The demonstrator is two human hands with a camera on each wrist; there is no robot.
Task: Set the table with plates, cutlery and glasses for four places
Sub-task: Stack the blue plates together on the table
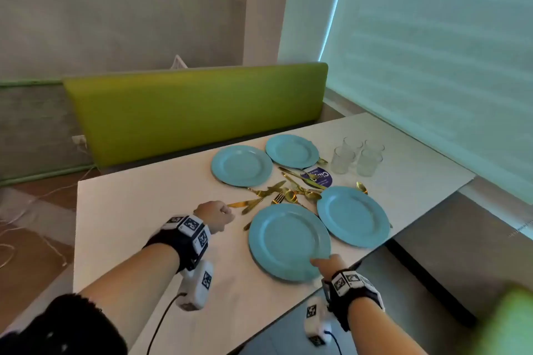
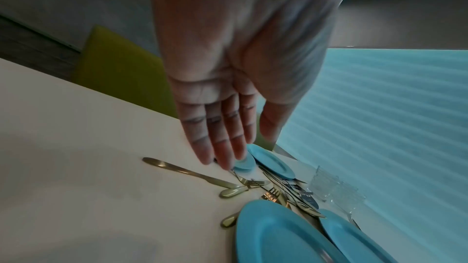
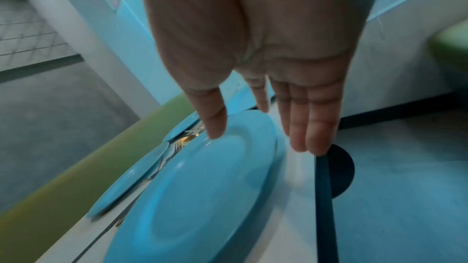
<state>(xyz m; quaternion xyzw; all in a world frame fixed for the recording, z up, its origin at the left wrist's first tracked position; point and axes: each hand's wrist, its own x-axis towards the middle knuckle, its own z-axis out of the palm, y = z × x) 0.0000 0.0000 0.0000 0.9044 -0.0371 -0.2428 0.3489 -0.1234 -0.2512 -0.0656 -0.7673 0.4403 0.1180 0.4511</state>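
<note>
Several blue plates lie on the white table (image 1: 144,210). The nearest plate (image 1: 288,242) (image 3: 197,197) has my right hand (image 1: 323,264) (image 3: 258,139) at its near rim: the thumb rests on the rim, the fingers (image 3: 309,137) stretch straight past the edge. My left hand (image 1: 222,215) (image 2: 245,147) hovers with straight fingers over the left end of a heap of gold cutlery (image 1: 291,190) (image 2: 266,187), close to a gold knife (image 1: 239,204) (image 2: 187,171), and holds nothing. Several clear glasses (image 1: 357,158) stand together at the far right.
Other plates lie at the far left (image 1: 241,166), far middle (image 1: 292,151) and right (image 1: 353,216), the last reaching the table's right edge. A round dark blue disc (image 1: 318,177) lies under the cutlery. A green bench back (image 1: 196,112) runs behind the table.
</note>
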